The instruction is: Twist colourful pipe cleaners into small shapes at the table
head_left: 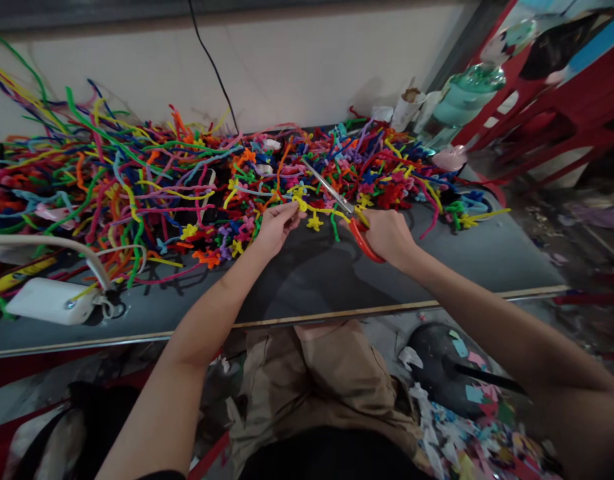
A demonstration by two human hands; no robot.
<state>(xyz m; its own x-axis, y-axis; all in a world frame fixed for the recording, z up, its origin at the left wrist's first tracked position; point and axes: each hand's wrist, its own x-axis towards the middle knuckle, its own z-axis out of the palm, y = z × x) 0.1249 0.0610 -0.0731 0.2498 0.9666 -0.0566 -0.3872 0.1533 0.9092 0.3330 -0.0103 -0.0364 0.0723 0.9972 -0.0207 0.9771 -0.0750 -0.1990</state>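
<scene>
My left hand (pixel 279 227) pinches a yellow pipe cleaner (pixel 323 211) at its left end, where it is bent into a flower-like shape. The strand runs right toward my right hand (pixel 388 235), which is closed around scissors (pixel 359 233) with orange-red handles. The scissors' metal blades point up and left over the heap. Whether my right fingers also grip the strand's right end, I cannot tell. Just below the strand lies a small yellow pipe-cleaner flower (pixel 315 221). Behind both hands spreads a pile of many-coloured pipe cleaners (pixel 157 170), some straight and some twisted into flowers.
At the left of the dark table (pixel 307 287) lies a white box-shaped device (pixel 51 301) by a curved white tube. Paper cups (pixel 407 108) and a teal bear-shaped container (pixel 469 97) stand at the back right. A black cable (pixel 211 60) hangs along the wall. Scraps litter the floor.
</scene>
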